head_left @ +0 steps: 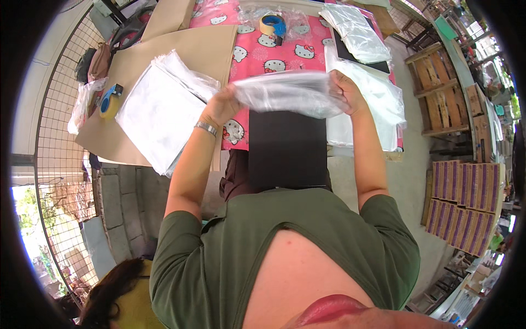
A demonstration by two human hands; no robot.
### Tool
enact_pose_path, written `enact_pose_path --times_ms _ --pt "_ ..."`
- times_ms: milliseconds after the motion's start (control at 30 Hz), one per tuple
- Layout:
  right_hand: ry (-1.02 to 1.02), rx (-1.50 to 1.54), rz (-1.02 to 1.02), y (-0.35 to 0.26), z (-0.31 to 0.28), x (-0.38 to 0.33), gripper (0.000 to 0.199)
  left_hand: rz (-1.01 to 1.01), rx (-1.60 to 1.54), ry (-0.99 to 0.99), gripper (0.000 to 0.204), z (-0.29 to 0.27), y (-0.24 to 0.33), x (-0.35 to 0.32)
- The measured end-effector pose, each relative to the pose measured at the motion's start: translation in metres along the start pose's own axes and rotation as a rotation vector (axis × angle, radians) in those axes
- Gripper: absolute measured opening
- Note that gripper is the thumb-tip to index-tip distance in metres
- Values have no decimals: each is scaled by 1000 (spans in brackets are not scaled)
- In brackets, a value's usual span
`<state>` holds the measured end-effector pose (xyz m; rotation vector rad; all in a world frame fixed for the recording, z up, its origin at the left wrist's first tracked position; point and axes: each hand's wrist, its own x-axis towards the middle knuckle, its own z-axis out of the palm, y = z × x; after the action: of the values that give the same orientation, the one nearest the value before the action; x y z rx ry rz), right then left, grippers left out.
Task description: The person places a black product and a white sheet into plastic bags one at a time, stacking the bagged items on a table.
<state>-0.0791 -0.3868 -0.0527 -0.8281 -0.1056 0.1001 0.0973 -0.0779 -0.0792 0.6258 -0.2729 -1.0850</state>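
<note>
A clear plastic bag [285, 94] is stretched sideways between my hands above the table, slightly blurred by motion. My left hand [221, 106], below a metal-banded wristwatch [206, 128], is closed on its left end. Pinching the right end is my right hand [349, 92]. Beneath the bag, a flat black board [287, 148] reaches from the table's near edge toward my lap; the bag covers its far end. Near my left hand lies a pile of whitish plastic-covered sheets [156, 112]. More clear plastic bags [381, 107] are spread beside my right hand.
Brown cardboard [211, 46] lies over the pink patterned tablecloth [249, 63]. Tape dispensers stand at the back [272, 26] and far left [111, 101]. More bagged sheets [359, 33] rest on black boards at back right. Stacked cartons [466, 192] are on the right; another person [123, 296] is at lower left.
</note>
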Motion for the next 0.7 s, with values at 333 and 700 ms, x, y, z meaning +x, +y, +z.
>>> enact_pose_path --times_ms 333,700 --pt "1110 -1727 -41 58 -87 59 27 -70 1504 742 26 -69 -25 110" --pt "1081 -1799 151 21 -51 67 30 87 1443 808 40 -30 -2 98"
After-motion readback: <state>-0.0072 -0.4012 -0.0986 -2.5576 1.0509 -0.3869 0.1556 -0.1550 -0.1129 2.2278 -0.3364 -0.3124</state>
